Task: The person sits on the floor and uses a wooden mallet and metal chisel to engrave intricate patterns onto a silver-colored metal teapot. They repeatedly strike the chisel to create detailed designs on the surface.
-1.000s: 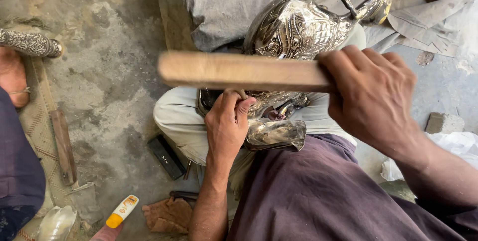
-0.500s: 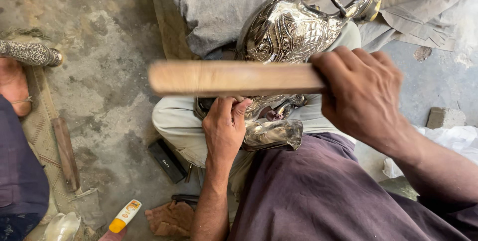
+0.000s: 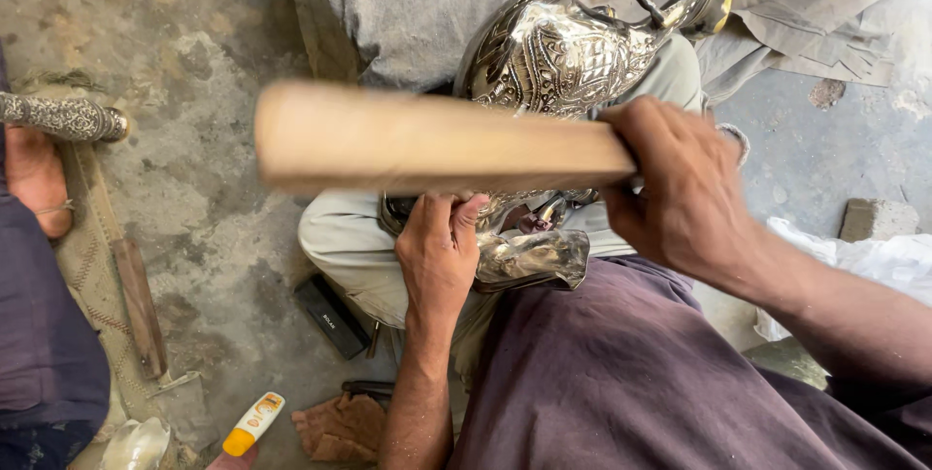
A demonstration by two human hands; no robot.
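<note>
The embossed silver jug [image 3: 573, 52] lay on its side across the person's lap, spout toward one o'clock. The left hand [image 3: 439, 258] was closed around its base at six o'clock. The right hand [image 3: 680, 184] was clenched on a blurred wooden stick [image 3: 427, 140] crossing above the jug. A yellow-capped tube [image 3: 252, 423] lay on the floor at seven o'clock, near a chisel [image 3: 136, 305].

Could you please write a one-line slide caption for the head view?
Right hand grips a flat wooden bat above an ornate silver ewer; left hand steadies its base.
</note>
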